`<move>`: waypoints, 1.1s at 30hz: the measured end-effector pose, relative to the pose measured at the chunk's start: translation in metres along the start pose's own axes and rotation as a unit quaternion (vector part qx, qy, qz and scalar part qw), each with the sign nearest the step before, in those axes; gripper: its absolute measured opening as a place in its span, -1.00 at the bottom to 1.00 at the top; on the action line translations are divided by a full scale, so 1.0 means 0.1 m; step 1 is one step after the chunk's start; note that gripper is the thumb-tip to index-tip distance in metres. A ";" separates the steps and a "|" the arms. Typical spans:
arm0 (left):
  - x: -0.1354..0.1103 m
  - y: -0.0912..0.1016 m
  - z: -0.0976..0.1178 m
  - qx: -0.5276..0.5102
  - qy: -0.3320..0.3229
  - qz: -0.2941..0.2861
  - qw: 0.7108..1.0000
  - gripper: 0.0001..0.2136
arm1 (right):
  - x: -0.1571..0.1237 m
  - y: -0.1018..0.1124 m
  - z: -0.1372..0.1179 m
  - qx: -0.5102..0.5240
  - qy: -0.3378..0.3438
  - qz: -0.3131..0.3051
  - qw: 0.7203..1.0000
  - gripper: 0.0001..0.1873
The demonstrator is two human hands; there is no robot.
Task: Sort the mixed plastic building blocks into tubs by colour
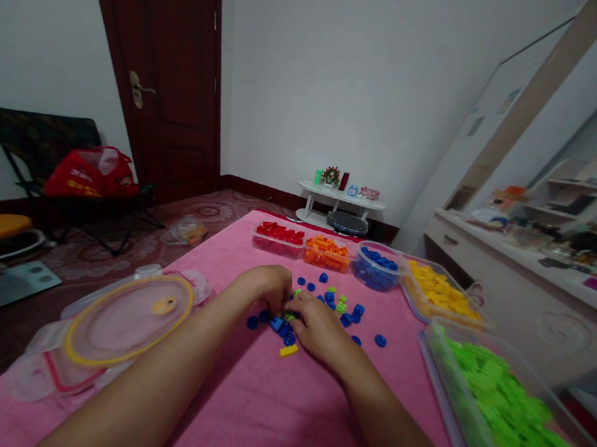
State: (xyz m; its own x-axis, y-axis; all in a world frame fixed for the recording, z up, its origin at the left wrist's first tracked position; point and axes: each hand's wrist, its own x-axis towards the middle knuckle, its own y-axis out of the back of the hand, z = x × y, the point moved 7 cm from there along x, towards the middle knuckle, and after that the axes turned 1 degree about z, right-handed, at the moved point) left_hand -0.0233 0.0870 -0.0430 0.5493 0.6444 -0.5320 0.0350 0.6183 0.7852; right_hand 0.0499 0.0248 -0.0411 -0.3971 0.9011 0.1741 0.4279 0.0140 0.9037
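Both hands meet over a loose pile of toy building bricks in the middle of a pink-covered table (239, 407). My left hand (270, 285) reaches in from the left, its fingers curled down among the bricks. My right hand (313, 321) lies opposite, fingers bent toward the left fingertips. Green pieces show between the fingertips, but what each hand grips is hidden. Blue bricks (283, 327) lie just below the hands, with a yellow brick (288, 350) nearer me. Right of my right hand are more blue bricks (352, 316) and a light green brick (341, 304).
Along the far edge stand tubs of red bricks (280, 233), orange bricks (327, 248) and blue bricks (377, 271). Yellow bricks (442, 291) and green bricks (500, 394) fill boxes at the right. Clear lids (123, 318) lie at the left.
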 end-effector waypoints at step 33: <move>-0.12 0.35 0.19 0.008 -0.148 0.255 0.956 -0.75 | -0.26 0.36 0.15 -0.171 -0.182 -0.140 0.958 -0.80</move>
State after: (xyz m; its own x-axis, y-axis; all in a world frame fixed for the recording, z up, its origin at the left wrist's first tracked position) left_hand -0.0129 0.0929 -0.0032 0.7107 0.7027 0.0322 -0.2884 0.2494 0.9245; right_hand 0.0875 0.0085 -0.0187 -0.1217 0.9750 -0.1860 0.0304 0.1910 0.9811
